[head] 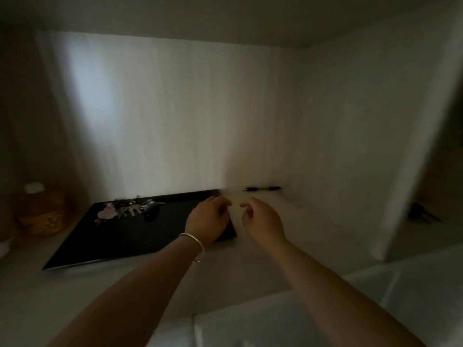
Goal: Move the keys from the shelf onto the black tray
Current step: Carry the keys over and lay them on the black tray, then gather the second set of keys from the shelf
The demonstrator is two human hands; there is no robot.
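Observation:
A black tray point(130, 239) lies flat on the pale shelf. A bunch of keys point(130, 210) with a pink charm and a dark fob rests on the tray's far left part. My left hand point(209, 219), a silver bangle on its wrist, lies over the tray's right end with its fingers curled around that edge. Just to the right of the tray, my right hand point(260, 221) hovers above the shelf, fingers loosely bent and holding nothing. A second dark bunch of keys point(423, 214) lies in the dim compartment at the far right, beyond a white divider.
A black pen point(263, 188) lies against the back wall, behind my right hand. An amber jar with a white lid point(40, 211) stands at the left of the tray. The white divider panel point(411, 171) walls off the right side. The scene is dim and blurred.

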